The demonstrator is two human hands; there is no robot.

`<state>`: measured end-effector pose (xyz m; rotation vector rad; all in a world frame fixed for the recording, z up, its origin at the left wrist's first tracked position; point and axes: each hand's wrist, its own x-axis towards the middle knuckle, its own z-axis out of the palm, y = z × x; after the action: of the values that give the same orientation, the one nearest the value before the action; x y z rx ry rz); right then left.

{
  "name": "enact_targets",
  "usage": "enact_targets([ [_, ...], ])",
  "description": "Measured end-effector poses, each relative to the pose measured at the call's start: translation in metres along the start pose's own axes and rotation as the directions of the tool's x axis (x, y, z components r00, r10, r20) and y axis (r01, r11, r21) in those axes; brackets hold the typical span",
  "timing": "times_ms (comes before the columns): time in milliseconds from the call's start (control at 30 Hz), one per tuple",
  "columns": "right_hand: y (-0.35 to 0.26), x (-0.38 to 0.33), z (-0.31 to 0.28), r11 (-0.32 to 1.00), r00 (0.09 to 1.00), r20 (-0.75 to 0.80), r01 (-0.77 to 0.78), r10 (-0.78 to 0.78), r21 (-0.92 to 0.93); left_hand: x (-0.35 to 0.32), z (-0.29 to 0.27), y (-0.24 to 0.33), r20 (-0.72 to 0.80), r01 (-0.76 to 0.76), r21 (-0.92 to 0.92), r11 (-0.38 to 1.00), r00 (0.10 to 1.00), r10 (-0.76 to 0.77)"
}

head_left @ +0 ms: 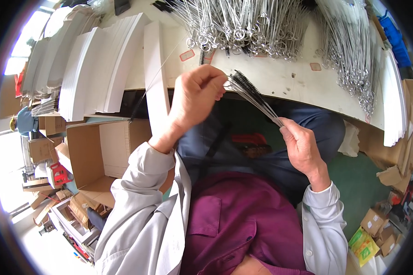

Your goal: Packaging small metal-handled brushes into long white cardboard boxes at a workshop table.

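— Starting at nine o'clock: what's that box for?

— I see an open brown cardboard carton (94,153) on the floor, flaps out. What's in it is hard to tell; a pale sheet leans against its inner wall. Above it, at ten o'clock, fanned stacks of white card sheets (94,68) lie on the white worktable (280,78), edges offset, I'd guess so single cards lift off easily.

— And the hands?

— My left hand (195,98) is curled, fingers pressed together round the looped ends of a small bundle of thin black-bristled wire brushes (252,94). The bundle slants down toward three o'clock, where my right hand (303,146) pinches the wire stems between thumb and fingertips. Holding both ends keeps the wires aligned, I reckon.

— Further right?

— From twelve to two o'clock, heaps of loose silver ring-ended wire brushes (261,27) lie on the table, within reach.
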<state>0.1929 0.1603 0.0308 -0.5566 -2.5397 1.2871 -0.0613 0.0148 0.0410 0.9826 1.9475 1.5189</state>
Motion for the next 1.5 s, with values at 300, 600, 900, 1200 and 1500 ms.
enact_targets([
  [300, 0.013, -0.005, -0.001, 0.956, 0.979, 0.042, -0.206, 0.201, 0.209, -0.030, -0.033, 0.005, 0.087, -0.398, 0.629, 0.668, 0.890, 0.448],
  [600, 0.005, 0.008, 0.008, 0.966, 0.989, 0.036, -0.150, 0.146, 0.212, -0.014, -0.114, -0.020, -0.187, 0.190, 0.895, 0.403, 0.981, -0.047],
  [900, 0.009, 0.004, 0.014, 0.966, 0.989, -0.002, -0.145, 0.149, 0.216, -0.005, -0.128, -0.006, -0.126, 0.176, 0.829, 0.531, 0.983, -0.131],
  [1200, 0.010, 0.001, 0.012, 0.958, 0.986, -0.013, -0.156, 0.164, 0.239, 0.035, -0.163, 0.034, 0.072, -0.082, 0.993, 0.088, 0.992, 0.105],
  [1500, 0.019, -0.010, 0.020, 0.935, 0.981, -0.012, -0.181, 0.194, 0.306, 0.179, -0.173, 0.041, 0.417, -0.305, 0.909, -0.285, 0.710, 0.568],
])
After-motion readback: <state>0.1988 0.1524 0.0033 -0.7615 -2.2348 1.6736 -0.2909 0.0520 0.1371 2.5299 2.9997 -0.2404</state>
